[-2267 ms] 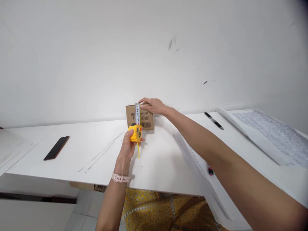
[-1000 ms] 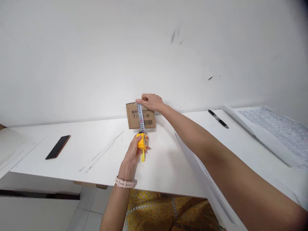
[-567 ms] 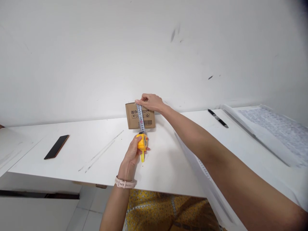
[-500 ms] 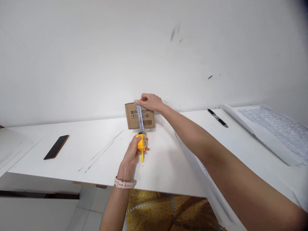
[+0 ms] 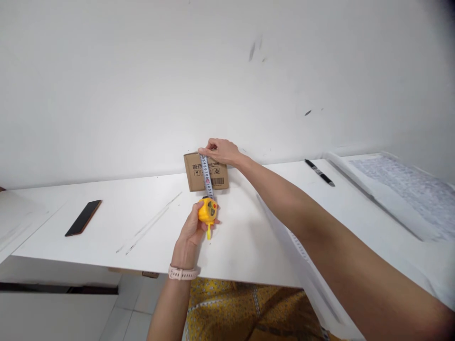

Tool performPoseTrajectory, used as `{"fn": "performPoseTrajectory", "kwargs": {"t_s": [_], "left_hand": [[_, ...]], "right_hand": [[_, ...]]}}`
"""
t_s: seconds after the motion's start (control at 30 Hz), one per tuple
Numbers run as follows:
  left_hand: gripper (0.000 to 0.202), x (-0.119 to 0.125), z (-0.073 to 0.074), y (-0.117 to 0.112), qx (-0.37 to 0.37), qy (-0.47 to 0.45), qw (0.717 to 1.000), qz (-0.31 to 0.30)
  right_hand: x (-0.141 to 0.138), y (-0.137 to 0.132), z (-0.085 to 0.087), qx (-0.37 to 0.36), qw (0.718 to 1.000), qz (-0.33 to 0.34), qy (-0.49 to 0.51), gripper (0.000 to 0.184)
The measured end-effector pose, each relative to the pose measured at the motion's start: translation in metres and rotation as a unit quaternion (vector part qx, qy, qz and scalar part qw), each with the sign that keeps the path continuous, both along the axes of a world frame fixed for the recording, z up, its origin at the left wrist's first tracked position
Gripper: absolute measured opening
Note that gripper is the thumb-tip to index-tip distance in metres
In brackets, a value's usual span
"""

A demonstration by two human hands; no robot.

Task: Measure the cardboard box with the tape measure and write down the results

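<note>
A small brown cardboard box (image 5: 216,173) stands on the white table (image 5: 142,227) against the wall. My left hand (image 5: 192,229) grips a yellow tape measure (image 5: 208,210) just in front of the box, its case tilted. The white tape blade (image 5: 206,176) runs from the case up over the box's front face. My right hand (image 5: 221,150) rests on the box's top edge, its fingers pinching the end of the blade there.
A dark phone (image 5: 83,217) lies on the table at the left. A black pen (image 5: 319,172) lies at the right rear, beside large sheets of paper (image 5: 398,189) that hang over the table's right side. Yellow patterned fabric (image 5: 227,312) shows below the table edge.
My left hand first pulled the case toward me, drawing out more blade, and has just tilted it a little to the left. My right hand stays on the box top.
</note>
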State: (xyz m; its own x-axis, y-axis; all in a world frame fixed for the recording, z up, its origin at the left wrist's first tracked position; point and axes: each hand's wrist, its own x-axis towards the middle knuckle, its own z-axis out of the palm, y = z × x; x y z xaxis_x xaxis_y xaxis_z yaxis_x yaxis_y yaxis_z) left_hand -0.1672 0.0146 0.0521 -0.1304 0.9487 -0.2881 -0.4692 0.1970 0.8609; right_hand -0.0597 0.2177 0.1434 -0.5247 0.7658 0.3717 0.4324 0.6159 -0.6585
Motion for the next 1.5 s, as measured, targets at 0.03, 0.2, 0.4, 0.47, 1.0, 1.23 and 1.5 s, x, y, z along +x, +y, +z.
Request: {"fn": "performPoseTrajectory", "kwargs": {"t_s": [0.03, 0.2, 0.4, 0.47, 1.0, 1.23, 1.5], "left_hand": [[0.034, 0.001, 0.005, -0.007, -0.001, -0.012, 1.0, -0.006], [0.038, 0.014, 0.021, -0.057, 0.005, -0.06, 0.998, 0.006], [0.045, 0.037, 0.016, -0.113, -0.003, -0.004, 0.997, 0.082], [0.048, 0.045, 0.012, -0.128, 0.002, 0.027, 0.995, 0.093], [0.085, 0.11, -0.012, -0.164, 0.029, 0.183, 0.97, -0.159], [0.09, 0.139, 0.003, -0.142, 0.067, 0.239, 0.948, -0.199], [0.087, 0.108, 0.019, -0.065, 0.065, 0.592, 0.803, -0.029]], "right_hand": [[0.001, -0.001, 0.0, 0.004, 1.0, 0.003, -0.003, 0.052], [0.004, -0.018, -0.01, 0.068, 0.998, 0.001, -0.017, 0.054], [0.012, -0.049, -0.044, 0.122, 0.992, 0.016, -0.002, 0.042], [0.02, -0.059, -0.048, 0.107, 0.994, 0.029, 0.013, 0.042], [0.218, -0.214, -0.068, -0.169, 0.977, 0.002, 0.131, 0.036], [0.223, -0.249, -0.087, -0.074, 0.993, 0.077, 0.043, 0.024], [0.263, -0.127, -0.102, 0.197, 0.911, -0.101, -0.347, 0.041]]}}
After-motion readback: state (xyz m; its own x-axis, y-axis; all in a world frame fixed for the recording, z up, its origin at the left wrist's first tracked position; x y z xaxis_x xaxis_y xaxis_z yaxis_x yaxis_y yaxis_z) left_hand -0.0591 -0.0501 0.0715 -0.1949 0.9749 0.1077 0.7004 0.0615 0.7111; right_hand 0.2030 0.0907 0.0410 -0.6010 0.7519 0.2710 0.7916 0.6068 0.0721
